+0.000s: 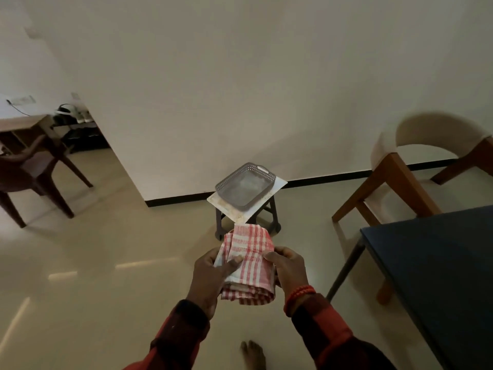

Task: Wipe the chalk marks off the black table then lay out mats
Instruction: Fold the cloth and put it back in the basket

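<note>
- Judging progress first: I read the task as barely begun — the cloth (248, 263) is in hand but well apart from the black table (437, 265), which sits at the right edge of the head view.
- Of the table I see only a corner and part of its dark top; in this dim light I cannot tell whether chalk marks lie on it, so I cannot call any wiping done.
- Mats: none that I can identify with confidence. A grey basket (245, 186) stands on a pale board atop a small stool (248, 220) ahead, and whether that board is a mat is unclear. The laying-out step seems to be wholly ahead.
- Left hand (210, 273): fingers curled round the cloth's left side, thumb (232, 261) lying across its upper face — holding it, not spread wide.
- Right hand (286, 268): fingers wrapped on the cloth's right edge, thumb pressed on top near the middle; a red beaded band sits at the wrist.
- The cloth — red-and-white check, folded into several layers — spans between the two hands, its upper flap rising beyond the fingertips and its lower folds hanging below the palms.
- A bare foot (252, 355) shows on the floor below; two chairs stand farther off, left and right.
</note>
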